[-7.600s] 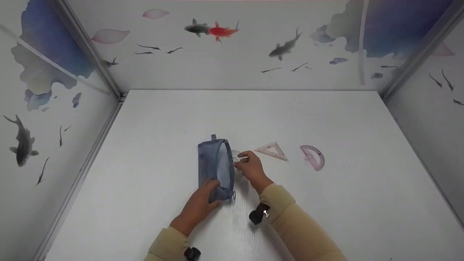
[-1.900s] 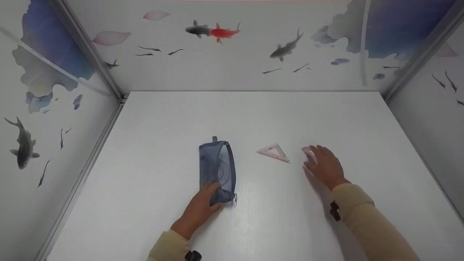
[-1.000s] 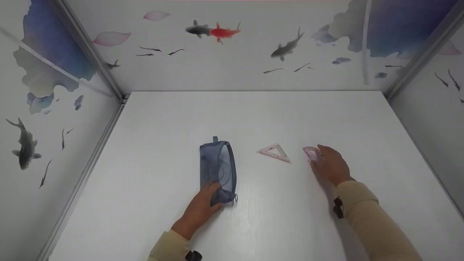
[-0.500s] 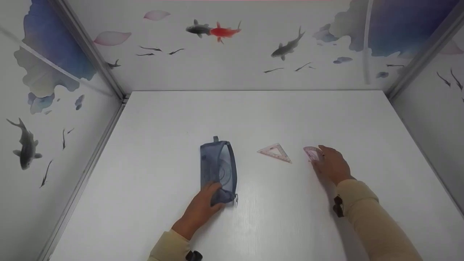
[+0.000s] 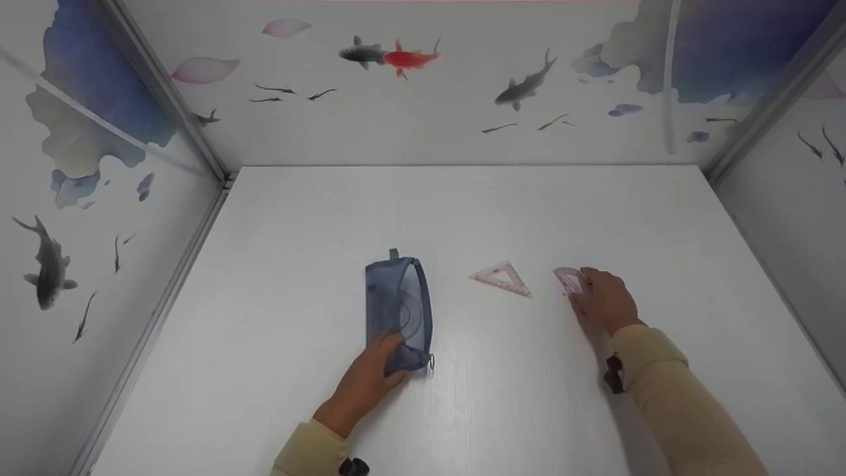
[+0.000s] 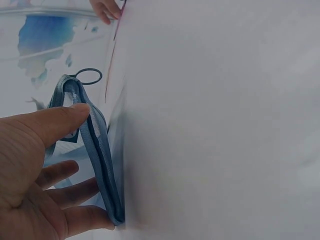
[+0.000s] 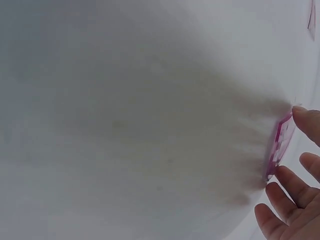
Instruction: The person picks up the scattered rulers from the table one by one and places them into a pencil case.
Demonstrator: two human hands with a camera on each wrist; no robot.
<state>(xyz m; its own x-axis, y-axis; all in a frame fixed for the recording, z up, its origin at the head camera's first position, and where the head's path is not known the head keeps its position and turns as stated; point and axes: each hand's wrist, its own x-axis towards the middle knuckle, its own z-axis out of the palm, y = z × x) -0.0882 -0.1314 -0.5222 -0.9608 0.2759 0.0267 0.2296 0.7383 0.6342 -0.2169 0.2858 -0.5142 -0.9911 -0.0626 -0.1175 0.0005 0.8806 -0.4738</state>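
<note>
A blue mesh pencil case (image 5: 383, 297) lies with its zip side parted towards the right in the head view. My left hand (image 5: 360, 383) grips its near end, thumb on the zip edge in the left wrist view. Through the mesh shows a clear piece with round markings (image 5: 411, 317). Further right, my right hand (image 5: 607, 301) pinches a pink protractor (image 5: 568, 279) between thumb and fingers at its edges; the protractor's right part is hidden by the hand. Between case and protractor lies a pinkish clear set square (image 5: 500, 278).
The white table (image 5: 462, 205) has panels on the far, left and right sides. Fish are painted on the back panel (image 5: 456, 92). A ring zip pull (image 5: 431, 362) hangs at the case's near right corner.
Over the longer span, my right hand left the case's mouth and went right to the protractor; the clear piece is now inside the case. In the last second, almost nothing moved.
</note>
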